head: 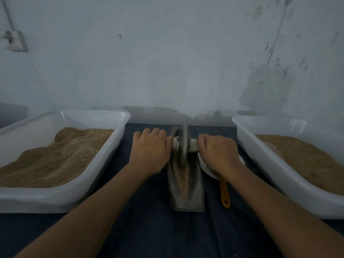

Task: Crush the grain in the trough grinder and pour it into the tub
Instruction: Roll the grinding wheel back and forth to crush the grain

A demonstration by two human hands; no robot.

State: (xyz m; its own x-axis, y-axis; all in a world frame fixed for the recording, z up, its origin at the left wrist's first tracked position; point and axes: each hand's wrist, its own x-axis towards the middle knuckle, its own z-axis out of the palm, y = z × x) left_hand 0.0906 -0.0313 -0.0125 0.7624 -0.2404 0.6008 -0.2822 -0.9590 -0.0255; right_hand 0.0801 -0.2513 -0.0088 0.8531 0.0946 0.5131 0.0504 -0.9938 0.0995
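A grey metal trough grinder stands lengthwise on the dark cloth in the middle, with pale grain lying along its groove. A metal wheel stands upright in the far part of the trough on a pale axle handle. My left hand grips the axle on the left of the wheel. My right hand grips it on the right. A white tub with brown ground grain sits at the left.
A second white tub of brown grain sits at the right. Beside the trough lies a white plate with an orange-handled utensil, partly under my right wrist. A pale wall rises just behind.
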